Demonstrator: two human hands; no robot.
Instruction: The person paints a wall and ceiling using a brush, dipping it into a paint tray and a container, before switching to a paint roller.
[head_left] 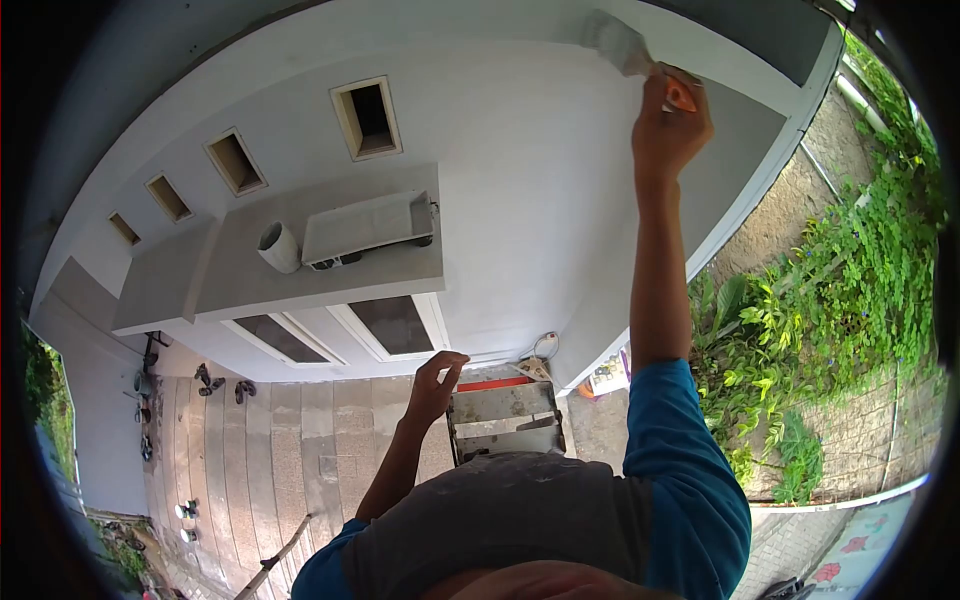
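Note:
Raised high at the upper right, my right hand [672, 135] is wrapped round the orange handle of a wide paintbrush [622, 45]. Its pale bristles, somewhat blurred, are at the upper part of the white wall [540, 130], under the edge of the overhang. My left hand [436, 385] hangs lower down in front of the wall with fingers loosely bent and apart, holding nothing. Below and to the right of that hand stands a paint-spotted stepped platform [505, 425], partly hidden by my body.
On a grey ledge [350, 280] rest a paint tray [370, 228] and a white cylindrical container [279, 247]. Small square openings [367, 118] pierce the wall above. Leafy plants [810, 320] grow at the right. Shoes [209, 380] lie on the tiled floor [290, 440], far below.

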